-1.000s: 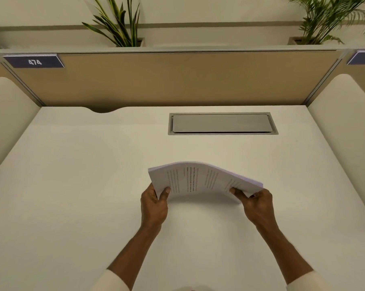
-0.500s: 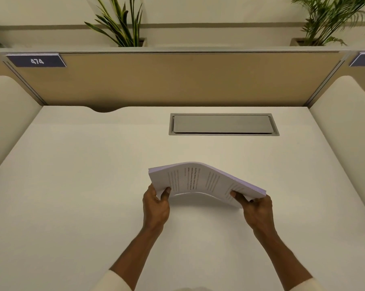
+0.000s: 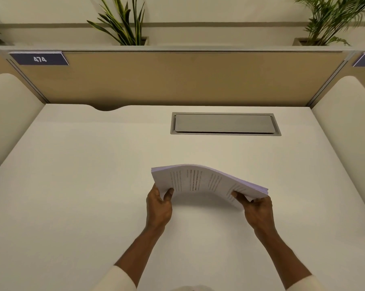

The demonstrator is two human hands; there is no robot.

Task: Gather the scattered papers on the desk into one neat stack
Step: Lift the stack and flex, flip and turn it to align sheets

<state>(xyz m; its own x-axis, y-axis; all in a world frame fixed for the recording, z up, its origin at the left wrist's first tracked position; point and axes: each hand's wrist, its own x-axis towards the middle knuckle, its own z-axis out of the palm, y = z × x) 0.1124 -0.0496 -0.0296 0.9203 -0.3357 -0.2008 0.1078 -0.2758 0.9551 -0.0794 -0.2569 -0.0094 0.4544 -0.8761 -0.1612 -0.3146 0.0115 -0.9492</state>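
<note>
A stack of printed white papers [image 3: 202,181] is held above the white desk [image 3: 83,185], bowed upward in the middle, its printed face toward me. My left hand [image 3: 158,206] grips the stack's left end, thumb on the front. My right hand [image 3: 258,211] grips the right end, thumb on the printed side. The sheets' edges look roughly aligned, with the right end fanned a little. No loose sheets show on the desk.
A grey cable hatch [image 3: 224,123] is set into the desk behind the papers. A tan partition [image 3: 177,78] with a "474" label [image 3: 40,59] closes the back. Cream side panels [image 3: 7,114] flank the desk. Potted plants [image 3: 125,19] stand behind the partition.
The stack's right end has dropped slightly and shifted right with my right hand, deepening the bow. My left hand has stayed nearly in place.
</note>
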